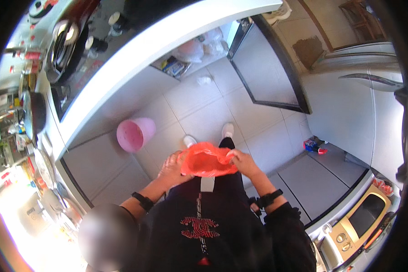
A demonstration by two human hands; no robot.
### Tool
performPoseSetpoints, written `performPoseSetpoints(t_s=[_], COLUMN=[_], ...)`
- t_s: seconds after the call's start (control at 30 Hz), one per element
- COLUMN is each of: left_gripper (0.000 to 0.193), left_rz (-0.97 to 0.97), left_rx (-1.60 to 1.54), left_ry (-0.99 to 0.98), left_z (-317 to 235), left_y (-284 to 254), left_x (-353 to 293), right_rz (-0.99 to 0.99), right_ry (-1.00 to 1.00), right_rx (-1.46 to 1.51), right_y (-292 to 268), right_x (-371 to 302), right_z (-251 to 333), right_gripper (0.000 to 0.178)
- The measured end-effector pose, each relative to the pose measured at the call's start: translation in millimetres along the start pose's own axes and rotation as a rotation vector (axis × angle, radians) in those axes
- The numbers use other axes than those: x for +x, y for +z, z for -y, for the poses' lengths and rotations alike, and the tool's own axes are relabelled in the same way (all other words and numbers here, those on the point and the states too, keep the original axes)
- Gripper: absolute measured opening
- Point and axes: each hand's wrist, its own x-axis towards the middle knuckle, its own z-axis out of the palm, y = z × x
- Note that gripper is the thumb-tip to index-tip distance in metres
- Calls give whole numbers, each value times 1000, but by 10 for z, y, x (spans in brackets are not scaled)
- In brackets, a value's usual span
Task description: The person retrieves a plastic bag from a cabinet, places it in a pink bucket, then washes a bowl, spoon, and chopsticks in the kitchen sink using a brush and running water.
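Between my two hands a red plastic bag (207,164) is held with its mouth spread apart, so I look down into it. My left hand (172,167) grips the bag's left rim. On the opposite rim, my right hand (243,162) pinches the thin plastic. Ahead and to the left, a pink bin (136,134) stands on the tiled floor, apart from the bag and both hands. Below the bag, my feet in white shoes show.
A cabinet door (269,65) hangs open ahead, beside a cupboard with plastic bags (189,51) inside. A scrap of white plastic (204,80) lies on the floor. Counters run along the left and the right, with a gold microwave (362,222) at the lower right.
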Motion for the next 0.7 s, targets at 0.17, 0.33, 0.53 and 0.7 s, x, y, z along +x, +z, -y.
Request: performPoseSetpoints(t_s=[0.17, 0.33, 0.53, 0.7], left_gripper=[88, 35, 29, 32], left_rz=[-41, 440, 316, 72], left_rx=[173, 46, -164, -1079], left_ry=[239, 56, -122, -368], left_z=[-545, -657, -362, -136], left_y=[-27, 143, 166, 159], left_x=[656, 1349, 1810, 2305], right_rz=[294, 131, -357, -123], right_ry=[-194, -144, -163, -194], right_rx=[480, 912, 264, -64], right_y=[-91, -593, -959, -607], right_x=[171, 435, 958, 1364], right_z=[720, 677, -78, -564], right_gripper=[21, 21, 47, 83])
